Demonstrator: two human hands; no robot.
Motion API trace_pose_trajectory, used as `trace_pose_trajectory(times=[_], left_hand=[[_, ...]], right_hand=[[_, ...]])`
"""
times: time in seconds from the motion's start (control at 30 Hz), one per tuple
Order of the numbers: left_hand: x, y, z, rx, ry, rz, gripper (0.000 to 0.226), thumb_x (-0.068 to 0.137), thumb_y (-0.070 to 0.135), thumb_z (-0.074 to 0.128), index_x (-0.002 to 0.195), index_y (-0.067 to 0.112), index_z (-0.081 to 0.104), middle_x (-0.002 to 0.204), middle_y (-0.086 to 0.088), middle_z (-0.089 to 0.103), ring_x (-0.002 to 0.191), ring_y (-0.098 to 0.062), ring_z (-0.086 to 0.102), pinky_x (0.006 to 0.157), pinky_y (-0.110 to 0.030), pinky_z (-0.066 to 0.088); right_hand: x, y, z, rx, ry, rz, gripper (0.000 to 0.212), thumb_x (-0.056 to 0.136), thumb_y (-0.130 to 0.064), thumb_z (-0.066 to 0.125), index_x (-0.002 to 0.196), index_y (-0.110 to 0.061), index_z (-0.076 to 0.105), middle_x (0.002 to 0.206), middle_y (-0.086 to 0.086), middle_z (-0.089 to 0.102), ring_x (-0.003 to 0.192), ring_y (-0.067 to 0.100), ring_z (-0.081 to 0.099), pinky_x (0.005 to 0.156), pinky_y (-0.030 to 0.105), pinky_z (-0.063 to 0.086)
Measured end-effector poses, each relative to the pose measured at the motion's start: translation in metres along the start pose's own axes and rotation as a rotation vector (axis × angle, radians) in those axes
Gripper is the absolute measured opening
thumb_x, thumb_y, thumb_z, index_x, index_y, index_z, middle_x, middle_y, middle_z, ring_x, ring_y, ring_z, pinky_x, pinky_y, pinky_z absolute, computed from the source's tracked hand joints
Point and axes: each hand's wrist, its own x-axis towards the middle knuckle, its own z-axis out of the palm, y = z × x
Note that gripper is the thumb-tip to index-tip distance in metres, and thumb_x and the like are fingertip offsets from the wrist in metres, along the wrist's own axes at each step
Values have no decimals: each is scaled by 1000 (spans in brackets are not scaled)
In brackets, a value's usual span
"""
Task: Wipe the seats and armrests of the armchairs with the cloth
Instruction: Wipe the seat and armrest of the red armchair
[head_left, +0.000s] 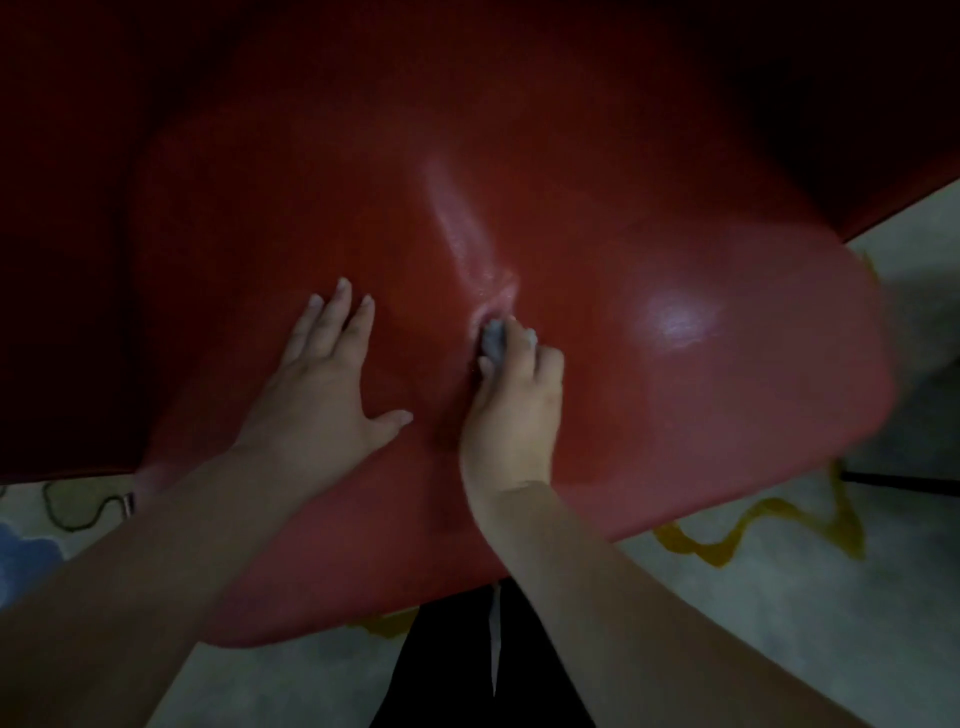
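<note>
Right hand (511, 400) fisted around a small grey cloth (493, 340), pressing it into the dimple of the red seat (649, 415) — left hand (322, 389) splayed open, flat on the seat beside it. Glossy sheen right of the cloth. Pale floor (779, 597) with yellow squiggles below; the chair's back and sides sink into darkness — unreadable.

One view only, worn on the head, looking steeply down and forward, very close over a red armchair seat (597, 260) that fills most of the frame. Wide-angle, with edges bowed. Both forearms entering from the bottom, left hand (322, 384) and right hand (511, 400) near centre. Pale floor (779, 623) showing at lower right and lower left. Dim, slightly blurred.
</note>
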Motion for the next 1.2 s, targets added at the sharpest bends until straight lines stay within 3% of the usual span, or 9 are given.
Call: trace_pose_trajectory(times=[0.13,0.37,0.47,0.53,0.6,0.77,0.9,1.0,1.2], left_hand=[[0,-8,-1,-3,-7,31,117,69,55,77,154,30,0,158,17,-20,142,-3,-19,112,-23,0],[-2,-10,-3,-11,-16,41,117,69,56,76,154,32,-1,147,26,-28,137,3,-24,112,-22,-1],[-2,-9,-3,-31,-17,36,116,70,55,76,154,33,-1,147,28,-28,136,5,-24,111,-23,0],[-2,-9,-4,-33,-22,31,115,70,55,76,154,34,-1,147,29,-28,136,5,-24,111,-23,1],[-3,-8,-4,-29,-22,28,116,71,54,76,154,33,-2,148,27,-29,137,3,-24,111,-22,1],[-1,-9,-2,-22,-4,36,117,69,52,78,154,30,2,151,23,-24,138,2,-22,112,-20,-2],[-2,-12,-4,-29,-15,45,117,69,54,78,153,35,-1,148,28,-28,137,6,-23,112,-22,2],[-3,-13,-5,-20,-17,49,117,69,55,77,153,36,-1,148,28,-28,138,6,-24,111,-22,2],[-1,-8,-2,10,7,28,117,68,52,79,154,29,4,150,22,-25,139,1,-20,113,-21,-1]], right_hand=[[2,-20,23,83,-9,-4,39,93,-8,56,131,-2,53,112,19,53,94,29,58,84,37,51],[16,-6,3,21,-245,-333,41,91,-17,61,131,-12,56,106,15,53,90,30,57,76,40,52],[46,23,-22,-201,-181,-316,35,91,-19,61,125,-15,61,101,18,55,86,38,57,75,38,48],[61,36,-38,-156,-80,-175,36,91,-17,60,126,-12,60,107,20,56,92,38,57,81,35,46],[58,27,-38,-73,-62,-225,37,91,-17,60,127,-9,58,109,20,56,94,34,57,84,32,43],[27,1,-12,-131,-414,-529,40,85,-25,68,124,-16,63,97,16,59,82,35,59,66,42,54],[78,36,-33,-296,-222,-362,39,90,-29,63,127,-17,62,99,20,58,82,41,59,67,42,52],[92,31,-38,-246,-148,-329,39,90,-30,64,125,-13,62,101,20,60,84,39,60,72,38,49],[48,-13,1,-94,-506,-657,41,84,-23,70,123,-13,64,98,17,61,82,36,62,65,44,55]])
